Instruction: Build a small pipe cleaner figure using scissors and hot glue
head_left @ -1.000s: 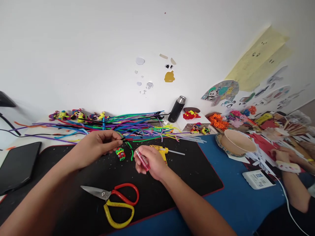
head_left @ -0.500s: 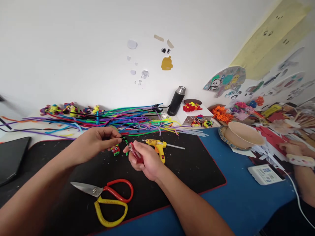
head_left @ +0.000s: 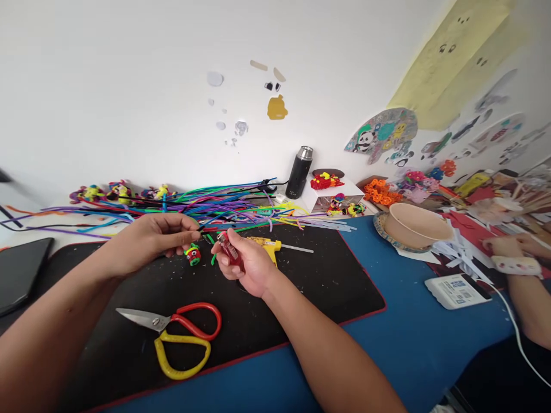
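Note:
My left hand (head_left: 157,236) is closed in a pinch on a short, thin black piece, seemingly pipe cleaner (head_left: 204,232), whose end sticks out to the right. A red lighter (head_left: 231,250) is gripped in my right hand (head_left: 253,268), its metal top close to that end; no flame can be made out. Below my left fingers sits a small red and green figure head (head_left: 193,254) with googly eyes. Bits of green pipe cleaner (head_left: 213,258) lie by the lighter. Partly behind my right hand is a yellow glue gun (head_left: 271,245) with a glue stick in it.
Scissors (head_left: 206,338) with red and yellow handles lie open on the black mat (head_left: 318,292). Behind are many coloured pipe cleaners (head_left: 206,203) and a black flask (head_left: 300,173). A bowl (head_left: 419,225) stands right, near another person's hands (head_left: 508,248). A dark tablet-like slab (head_left: 23,272) lies left.
The whole view has shifted, so the scene sits further left and slightly higher. Both hands keep their holds, the lighter still beside the black piece.

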A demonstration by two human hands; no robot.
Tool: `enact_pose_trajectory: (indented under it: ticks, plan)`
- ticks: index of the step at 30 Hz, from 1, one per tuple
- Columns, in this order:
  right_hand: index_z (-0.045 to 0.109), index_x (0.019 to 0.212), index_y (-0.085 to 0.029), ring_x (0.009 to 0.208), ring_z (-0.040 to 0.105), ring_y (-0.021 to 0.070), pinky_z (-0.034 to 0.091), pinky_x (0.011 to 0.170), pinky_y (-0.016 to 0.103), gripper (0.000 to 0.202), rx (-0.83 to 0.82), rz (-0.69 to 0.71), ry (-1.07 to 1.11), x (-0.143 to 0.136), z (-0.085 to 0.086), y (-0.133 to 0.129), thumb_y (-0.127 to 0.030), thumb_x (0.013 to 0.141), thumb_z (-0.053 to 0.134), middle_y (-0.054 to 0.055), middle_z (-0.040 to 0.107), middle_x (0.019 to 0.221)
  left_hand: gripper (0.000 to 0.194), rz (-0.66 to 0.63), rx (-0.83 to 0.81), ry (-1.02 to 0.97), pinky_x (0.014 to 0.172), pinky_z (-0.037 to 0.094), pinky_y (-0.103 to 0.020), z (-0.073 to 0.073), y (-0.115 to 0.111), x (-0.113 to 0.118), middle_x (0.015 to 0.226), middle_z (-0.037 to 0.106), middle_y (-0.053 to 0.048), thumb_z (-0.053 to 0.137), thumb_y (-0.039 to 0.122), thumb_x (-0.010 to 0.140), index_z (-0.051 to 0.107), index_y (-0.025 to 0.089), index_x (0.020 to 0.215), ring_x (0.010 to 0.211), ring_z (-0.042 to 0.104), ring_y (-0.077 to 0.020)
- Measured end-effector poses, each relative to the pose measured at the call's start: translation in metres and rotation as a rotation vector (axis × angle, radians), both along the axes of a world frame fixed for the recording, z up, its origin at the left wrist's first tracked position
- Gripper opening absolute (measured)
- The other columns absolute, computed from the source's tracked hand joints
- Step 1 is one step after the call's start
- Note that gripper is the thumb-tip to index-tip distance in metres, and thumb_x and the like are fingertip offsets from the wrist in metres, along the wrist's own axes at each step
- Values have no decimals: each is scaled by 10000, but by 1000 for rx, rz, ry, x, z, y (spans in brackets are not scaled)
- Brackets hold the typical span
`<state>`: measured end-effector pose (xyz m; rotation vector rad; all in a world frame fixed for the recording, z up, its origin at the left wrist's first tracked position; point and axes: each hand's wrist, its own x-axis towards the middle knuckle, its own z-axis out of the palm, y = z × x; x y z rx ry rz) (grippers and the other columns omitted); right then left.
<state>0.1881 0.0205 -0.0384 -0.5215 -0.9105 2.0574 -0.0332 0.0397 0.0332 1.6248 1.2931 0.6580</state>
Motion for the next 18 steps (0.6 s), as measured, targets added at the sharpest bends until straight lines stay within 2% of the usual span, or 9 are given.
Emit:
enact_pose_trajectory:
  ticks: [4,7,12,18]
  plan:
    - [702,910,-158,520,383,64,130,416,219,472,-28,4,-4,1,8,-3,-603,819,830,-39,514,735,359,-3,1,-39,557,375,-235,2,-1,-1,642,616,33,787,537,799,687,192,816,601,525,-134]
    - [644,918,-191,471,406,51,129,394,207,434,-14,1,5,2,10,-6,-515,778,896,-55,559,746,349,9,10,-66,561,383,-234,4,-3,1,647,614,32,795,518,797,687,186,821,599,524,-128]
    - [571,932,-217,362,324,29,115,365,211,449,41,-45,-62,0,9,-8,-506,796,885,-77,614,678,380,-6,10,-85,541,391,-244,4,-4,4,617,612,9,820,532,745,689,177,789,575,523,-135]
    - [573,948,-213,380,235,27,90,398,210,478,83,-75,-149,-4,11,-12,-552,789,870,-87,576,594,367,-16,19,-83,522,398,-238,2,-4,4,649,637,-5,815,521,752,714,176,825,575,554,-138]
